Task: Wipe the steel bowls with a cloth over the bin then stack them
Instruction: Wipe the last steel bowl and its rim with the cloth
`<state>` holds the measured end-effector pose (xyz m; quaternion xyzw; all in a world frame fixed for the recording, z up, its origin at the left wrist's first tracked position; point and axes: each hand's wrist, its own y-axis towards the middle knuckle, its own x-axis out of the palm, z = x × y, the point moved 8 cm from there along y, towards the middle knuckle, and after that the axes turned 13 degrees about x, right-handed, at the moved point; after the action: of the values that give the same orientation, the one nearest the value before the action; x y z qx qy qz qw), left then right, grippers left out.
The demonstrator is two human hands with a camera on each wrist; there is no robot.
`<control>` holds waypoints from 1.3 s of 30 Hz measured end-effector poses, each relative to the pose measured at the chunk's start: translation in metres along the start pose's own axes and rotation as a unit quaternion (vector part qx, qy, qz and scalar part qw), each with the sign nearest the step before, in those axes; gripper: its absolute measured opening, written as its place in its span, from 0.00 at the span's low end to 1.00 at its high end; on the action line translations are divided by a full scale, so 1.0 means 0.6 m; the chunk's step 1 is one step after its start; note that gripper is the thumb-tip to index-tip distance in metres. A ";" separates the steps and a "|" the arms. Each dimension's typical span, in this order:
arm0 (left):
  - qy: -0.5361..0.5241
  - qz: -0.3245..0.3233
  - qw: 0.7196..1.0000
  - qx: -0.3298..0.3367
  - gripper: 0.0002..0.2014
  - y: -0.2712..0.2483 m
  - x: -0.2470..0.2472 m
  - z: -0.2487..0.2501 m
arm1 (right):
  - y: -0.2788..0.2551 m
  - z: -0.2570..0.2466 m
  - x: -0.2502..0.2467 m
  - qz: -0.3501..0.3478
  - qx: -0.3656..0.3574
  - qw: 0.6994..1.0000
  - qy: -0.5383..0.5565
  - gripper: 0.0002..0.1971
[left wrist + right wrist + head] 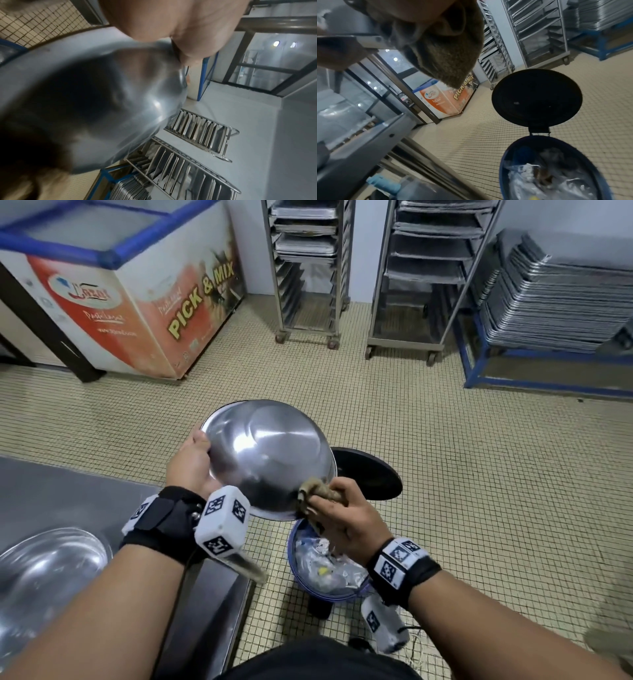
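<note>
One freezer (137,292) lettered "PICK & MIX", well beyond bowl (270,453).

left hand (191,463): raised, thumb curled over a rim, gripping
right hand (342,517): fingers bunched, clutching, palm down
forearms: both extended forward

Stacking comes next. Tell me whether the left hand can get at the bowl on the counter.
Probably not yet: the left hand grips the tilted steel bowl. The counter bowl lies uncovered beside that forearm.
</note>
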<state>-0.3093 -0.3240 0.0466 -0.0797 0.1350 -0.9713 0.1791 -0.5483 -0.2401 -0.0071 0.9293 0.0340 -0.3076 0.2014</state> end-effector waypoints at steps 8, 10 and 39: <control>-0.006 -0.004 1.000 0.021 0.19 0.004 -0.022 0.010 | -0.005 0.095 -0.011 -0.073 0.127 0.988 -0.041 0.17; 0.008 -0.023 1.000 0.016 0.15 0.001 -0.016 0.011 | 0.006 0.119 -0.014 -0.084 0.193 0.976 -0.052 0.16; 0.079 -0.033 0.955 0.283 0.15 -0.047 0.030 0.068 | 0.087 0.118 -0.042 0.040 0.493 0.865 0.087 0.19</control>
<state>-0.3270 -0.3150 0.0956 0.0470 -0.1348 -0.9782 0.1506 -0.5984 -0.3144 -0.0254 0.9311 -0.1422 -0.1940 -0.2742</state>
